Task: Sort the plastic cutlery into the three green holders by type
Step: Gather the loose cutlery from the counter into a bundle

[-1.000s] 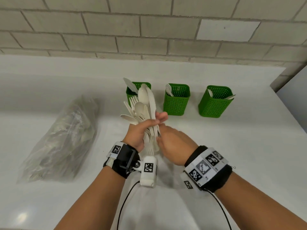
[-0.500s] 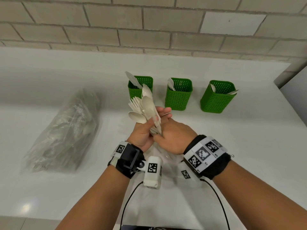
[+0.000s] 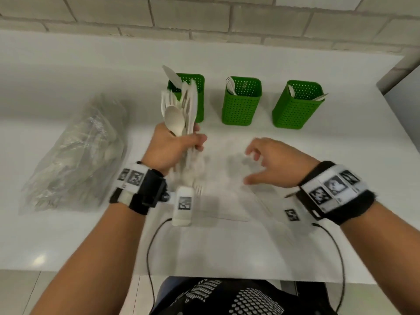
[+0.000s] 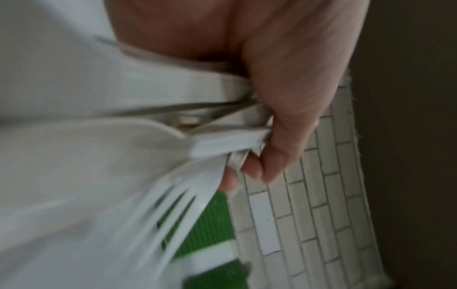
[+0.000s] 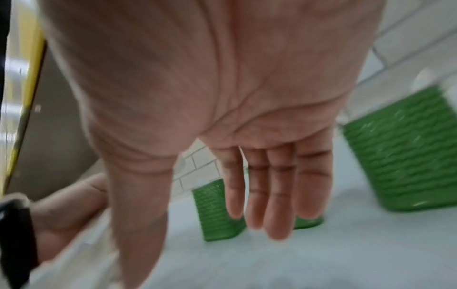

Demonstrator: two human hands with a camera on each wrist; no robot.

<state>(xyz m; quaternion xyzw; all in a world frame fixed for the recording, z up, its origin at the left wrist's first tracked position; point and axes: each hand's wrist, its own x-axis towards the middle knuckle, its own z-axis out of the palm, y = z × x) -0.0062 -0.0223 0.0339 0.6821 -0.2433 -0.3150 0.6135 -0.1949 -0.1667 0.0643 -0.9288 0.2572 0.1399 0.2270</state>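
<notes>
Head view, left hand (image 3: pixel 172 148): fingers wrapped round cutlery bundle (image 3: pixel 181 110), upright, before the 11 o'clock left holder (image 3: pixel 198 98).
Head view, right hand (image 3: pixel 272 162): fingers spread, loosely bent, holding nothing.
Head view, holders: middle holder (image 3: pixel 241 105), right holder (image 3: pixel 295 110) at 12–1 o'clock; plastic bag (image 3: pixel 75 155) at 9 o'clock on counter (image 3: pixel 341 178).
Left wrist: thumb and fingertips (image 4: pixel 254 170) clamp handles; fork tines at 6 o'clock.
Right wrist: fingers (image 5: pixel 272 195) straight, together, empty.

Motion blur smears the cutlery bundle (image 4: pixel 173 148); its handle ends hide inside the left hand (image 4: pixel 291 82).
</notes>
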